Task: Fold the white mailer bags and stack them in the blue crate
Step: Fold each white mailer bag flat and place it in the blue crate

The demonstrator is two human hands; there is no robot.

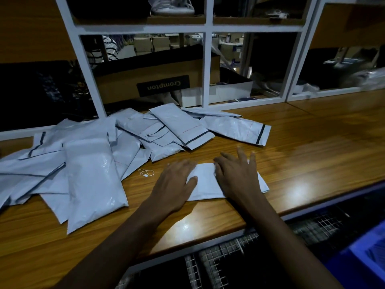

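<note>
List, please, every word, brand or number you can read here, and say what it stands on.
"Crompton": seen upside down, on the black label of the cardboard box behind the white frame.
On the mailer bags: thin red lines only, no readable print.
Nothing else is legible.

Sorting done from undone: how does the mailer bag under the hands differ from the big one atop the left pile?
The bag under the hands lies crosswise, alone on the counter; the big pile bag runs lengthwise, resting on other bags. The left hand and right hand press the first flat; the second is untouched and looks puffier. Both are white mailers.
</note>
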